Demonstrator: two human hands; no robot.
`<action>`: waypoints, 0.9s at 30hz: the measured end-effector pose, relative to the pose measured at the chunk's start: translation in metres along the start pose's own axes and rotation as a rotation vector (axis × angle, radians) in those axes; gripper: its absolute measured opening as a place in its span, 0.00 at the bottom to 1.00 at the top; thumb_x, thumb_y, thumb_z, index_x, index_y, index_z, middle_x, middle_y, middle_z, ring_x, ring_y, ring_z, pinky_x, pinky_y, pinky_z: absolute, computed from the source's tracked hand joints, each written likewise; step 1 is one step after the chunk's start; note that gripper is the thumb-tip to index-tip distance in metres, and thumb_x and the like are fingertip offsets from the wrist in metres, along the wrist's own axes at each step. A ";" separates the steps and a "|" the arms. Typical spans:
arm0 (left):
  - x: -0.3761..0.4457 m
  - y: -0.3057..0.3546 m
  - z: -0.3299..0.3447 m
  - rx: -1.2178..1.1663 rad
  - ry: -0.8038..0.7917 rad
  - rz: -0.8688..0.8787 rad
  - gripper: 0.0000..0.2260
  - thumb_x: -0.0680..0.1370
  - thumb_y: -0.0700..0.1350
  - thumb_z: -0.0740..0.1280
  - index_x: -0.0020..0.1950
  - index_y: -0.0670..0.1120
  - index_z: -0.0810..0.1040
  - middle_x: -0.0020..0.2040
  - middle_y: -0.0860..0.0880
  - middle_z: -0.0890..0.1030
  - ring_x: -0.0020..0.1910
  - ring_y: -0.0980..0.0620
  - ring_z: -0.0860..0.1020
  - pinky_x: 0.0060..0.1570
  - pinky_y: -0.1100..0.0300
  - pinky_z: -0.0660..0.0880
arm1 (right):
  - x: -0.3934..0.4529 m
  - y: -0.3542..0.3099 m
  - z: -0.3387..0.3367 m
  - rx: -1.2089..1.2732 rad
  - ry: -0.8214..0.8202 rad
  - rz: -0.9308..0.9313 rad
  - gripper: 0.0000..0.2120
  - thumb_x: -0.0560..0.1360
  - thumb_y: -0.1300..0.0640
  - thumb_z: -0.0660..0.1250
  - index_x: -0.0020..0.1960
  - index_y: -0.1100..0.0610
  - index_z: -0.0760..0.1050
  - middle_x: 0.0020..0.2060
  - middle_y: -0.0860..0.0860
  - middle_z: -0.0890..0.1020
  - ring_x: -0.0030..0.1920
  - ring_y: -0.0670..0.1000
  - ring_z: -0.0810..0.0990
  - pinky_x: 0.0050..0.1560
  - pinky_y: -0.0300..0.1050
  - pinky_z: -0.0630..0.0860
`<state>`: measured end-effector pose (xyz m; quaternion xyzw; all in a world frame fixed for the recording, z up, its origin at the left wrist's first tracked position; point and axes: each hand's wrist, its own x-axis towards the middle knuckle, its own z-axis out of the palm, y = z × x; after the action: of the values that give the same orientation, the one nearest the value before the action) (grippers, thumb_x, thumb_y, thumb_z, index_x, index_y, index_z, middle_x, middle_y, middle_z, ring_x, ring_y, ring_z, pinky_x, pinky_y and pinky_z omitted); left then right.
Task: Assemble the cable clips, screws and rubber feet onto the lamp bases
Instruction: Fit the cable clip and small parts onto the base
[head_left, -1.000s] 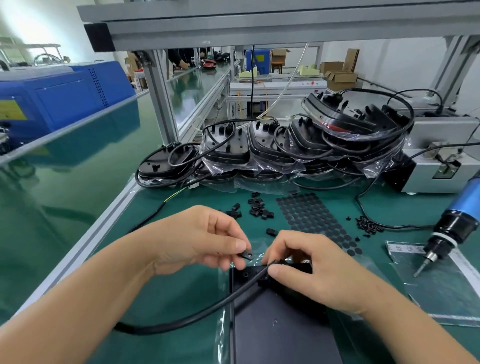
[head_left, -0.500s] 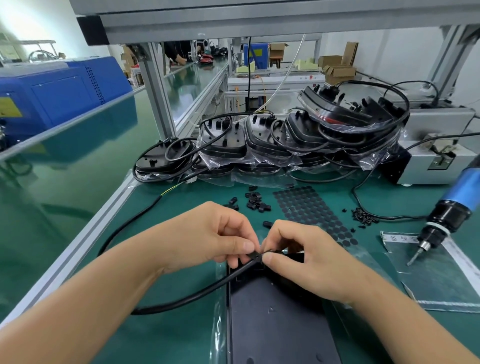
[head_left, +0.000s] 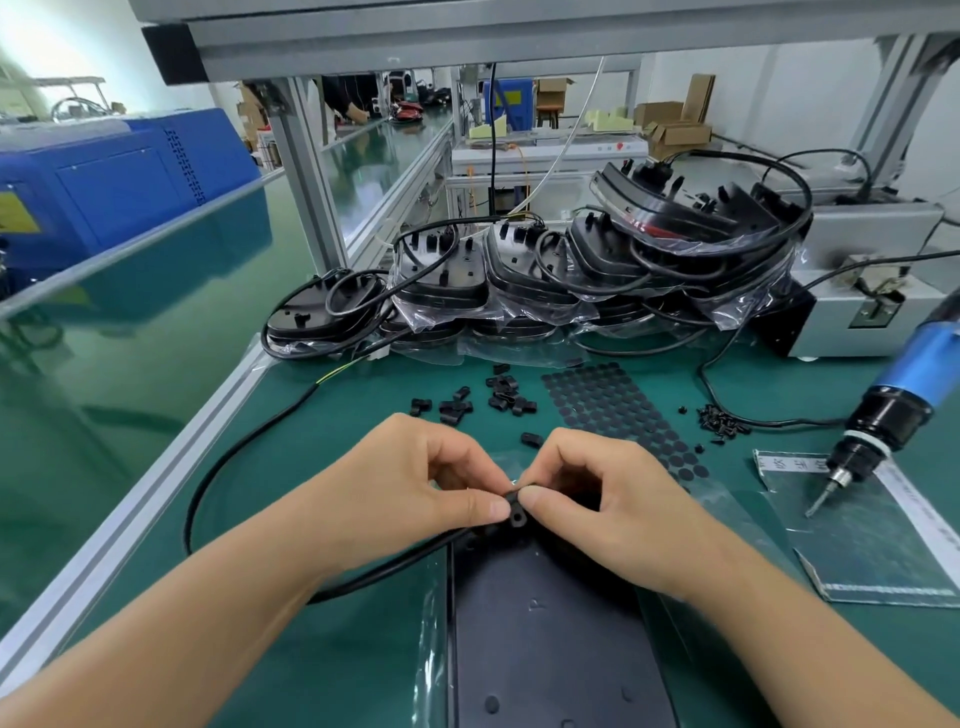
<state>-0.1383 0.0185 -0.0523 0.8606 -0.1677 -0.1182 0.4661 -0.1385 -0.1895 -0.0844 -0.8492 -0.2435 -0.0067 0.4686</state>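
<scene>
While fitting the cable clip (head_left: 516, 512) onto the cable (head_left: 395, 561) at the far end of the lamp base (head_left: 545, 639): keeping the clip's screw eye facing up and clear of fingertips, probably worth seating the cable fully in the clip's loop before pressing it down to the base, so the hole can line up for a screw. Avoiding twisting the cable; letting its slack lie loose to the left of the base.

Left hand (head_left: 415, 488) pinching the clip and cable from the left of the base's far end, thumb flat along the near side, fingers curled over. Right hand (head_left: 602, 499) pinching the same clip from the right, thumb tip meeting the left thumb tip, fingers arched above the base. Both forearms converging low over the tabletop (head_left: 332, 452).

Spare clips (head_left: 467, 402), rubber feet sheet (head_left: 618, 410) and screws (head_left: 719, 420) lying beyond the base; hanging screwdriver (head_left: 883, 415) to its right, untouched.
</scene>
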 end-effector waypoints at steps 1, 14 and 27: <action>0.000 0.000 0.002 0.032 0.039 0.015 0.03 0.71 0.42 0.76 0.42 0.51 0.85 0.37 0.53 0.85 0.37 0.61 0.80 0.41 0.69 0.75 | 0.000 0.000 0.001 0.000 0.006 0.002 0.03 0.74 0.57 0.70 0.42 0.51 0.77 0.37 0.46 0.82 0.39 0.47 0.80 0.44 0.47 0.76; 0.036 0.027 -0.012 0.165 -0.236 0.000 0.07 0.70 0.46 0.77 0.47 0.52 0.85 0.42 0.52 0.86 0.41 0.59 0.82 0.43 0.69 0.75 | 0.009 0.009 -0.019 0.180 0.213 0.114 0.05 0.77 0.57 0.67 0.43 0.52 0.79 0.40 0.49 0.85 0.43 0.53 0.83 0.46 0.46 0.79; 0.055 0.054 0.015 0.494 -0.263 0.160 0.04 0.73 0.45 0.73 0.45 0.54 0.84 0.40 0.62 0.83 0.38 0.68 0.78 0.38 0.77 0.70 | -0.001 0.020 -0.057 0.077 -0.047 0.089 0.03 0.74 0.56 0.73 0.47 0.52 0.81 0.38 0.47 0.84 0.39 0.41 0.80 0.43 0.34 0.75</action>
<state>-0.1034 -0.0426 -0.0174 0.9093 -0.3180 -0.1473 0.2243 -0.1189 -0.2447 -0.0683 -0.8404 -0.2165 0.0433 0.4950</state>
